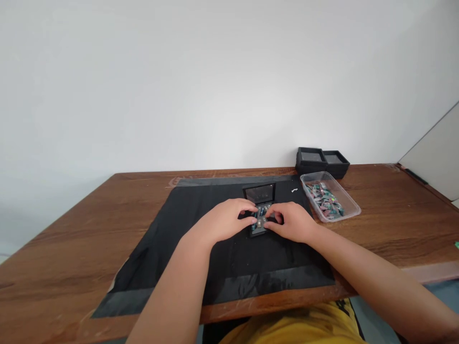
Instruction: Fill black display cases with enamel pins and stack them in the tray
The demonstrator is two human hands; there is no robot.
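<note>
A small black case (256,233) lies on the black mat with its hinged lid (260,194) raised at the back. Inside it are small clear and bluish-green packets, partly covered by my fingers. My left hand (231,217) comes in from the left, thumb and forefinger curled at a small clear packet (259,223) with something shiny in it. From the right, my right hand (289,220) has its thumb and forefinger bent at the same packet's other side. Both sets of fingertips are over the case; their exact contact is too small to tell.
A clear plastic tub (349,203) holding many small packets stands to the right of the black mat (186,229). Stacked black cases (311,165) sit behind it, near the wall. A small white scrap (294,190) lies on the mat. The wooden table's front edge (225,309) is close to my body.
</note>
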